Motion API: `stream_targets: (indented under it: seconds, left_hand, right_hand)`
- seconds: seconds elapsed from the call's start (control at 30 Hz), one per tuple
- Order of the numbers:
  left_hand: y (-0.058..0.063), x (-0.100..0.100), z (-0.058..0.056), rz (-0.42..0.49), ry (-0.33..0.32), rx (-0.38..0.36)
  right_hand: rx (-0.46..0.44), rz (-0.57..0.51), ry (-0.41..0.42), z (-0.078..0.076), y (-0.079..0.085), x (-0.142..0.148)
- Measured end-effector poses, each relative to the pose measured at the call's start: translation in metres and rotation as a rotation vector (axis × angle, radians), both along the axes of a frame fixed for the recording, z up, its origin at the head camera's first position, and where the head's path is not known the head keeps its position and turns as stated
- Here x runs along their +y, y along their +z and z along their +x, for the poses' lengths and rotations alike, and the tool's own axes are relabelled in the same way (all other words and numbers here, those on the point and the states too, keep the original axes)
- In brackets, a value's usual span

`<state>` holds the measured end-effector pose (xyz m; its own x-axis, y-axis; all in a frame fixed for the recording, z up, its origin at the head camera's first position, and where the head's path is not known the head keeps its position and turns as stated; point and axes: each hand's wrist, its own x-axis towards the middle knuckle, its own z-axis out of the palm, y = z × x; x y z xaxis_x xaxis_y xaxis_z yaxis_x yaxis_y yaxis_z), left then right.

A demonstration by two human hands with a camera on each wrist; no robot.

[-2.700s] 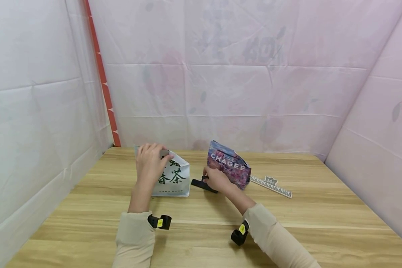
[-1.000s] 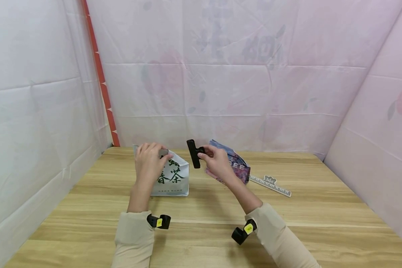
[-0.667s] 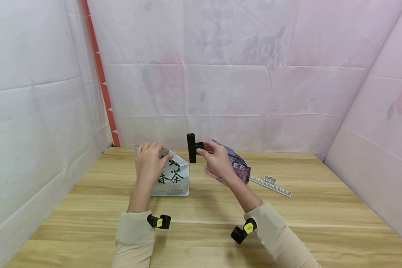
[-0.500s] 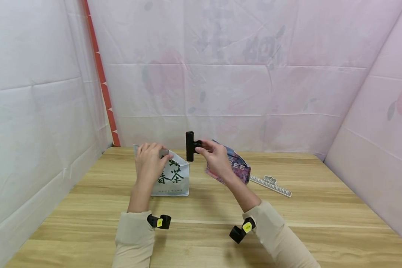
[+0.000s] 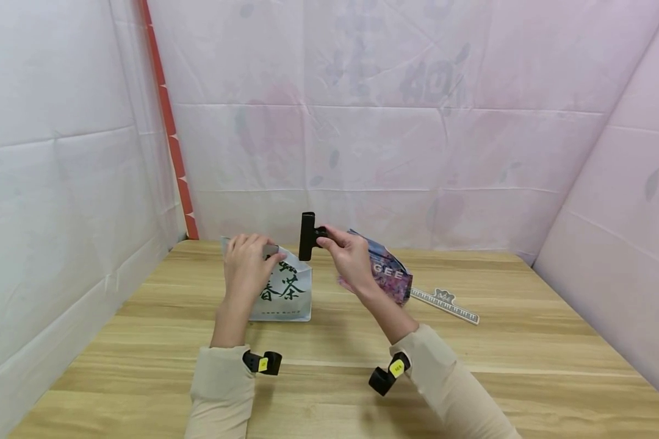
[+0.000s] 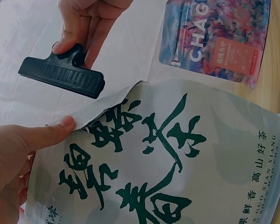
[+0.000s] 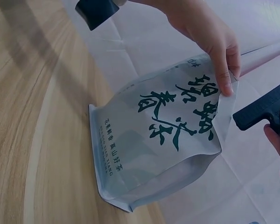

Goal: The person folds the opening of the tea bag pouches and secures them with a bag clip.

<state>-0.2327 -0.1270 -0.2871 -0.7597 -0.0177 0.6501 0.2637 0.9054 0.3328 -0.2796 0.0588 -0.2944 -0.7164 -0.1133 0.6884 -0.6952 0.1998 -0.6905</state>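
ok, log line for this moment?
left fingers: pinch white bag | right fingers: hold black clip, midair, unattached | purple pouch: on table

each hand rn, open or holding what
Left hand: closed, pinching the white bag at its top.
Right hand: closed, holding the black clip by its handle.

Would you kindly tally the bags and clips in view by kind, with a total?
Bags: 2 (white bag, blue-and-pink bag)
Clips: 2 (black clip, white patterned clip)
Total: 4
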Motion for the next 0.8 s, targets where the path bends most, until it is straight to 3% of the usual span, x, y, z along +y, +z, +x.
stream_targets:
  seconds: [0.17, 0.43, 0.67, 0.8]
  left_hand:
    - [0.0, 0.001, 0.0, 0.003, -0.008, 0.01]
    - [0.0, 0.002, 0.0, 0.003, -0.015, 0.021]
    - [0.001, 0.0, 0.0, -0.004, -0.01, 0.025]
    - [0.001, 0.0, 0.0, 0.0, -0.016, 0.027]
  right_hand:
    - [-0.036, -0.005, 0.019, 0.0, 0.005, -0.003]
    - [-0.036, 0.061, 0.012, 0.028, 0.03, -0.009]
    - [0.0, 0.097, 0.067, 0.026, 0.028, -0.01]
    - [0.106, 0.199, 0.046, 0.005, 0.008, -0.008]
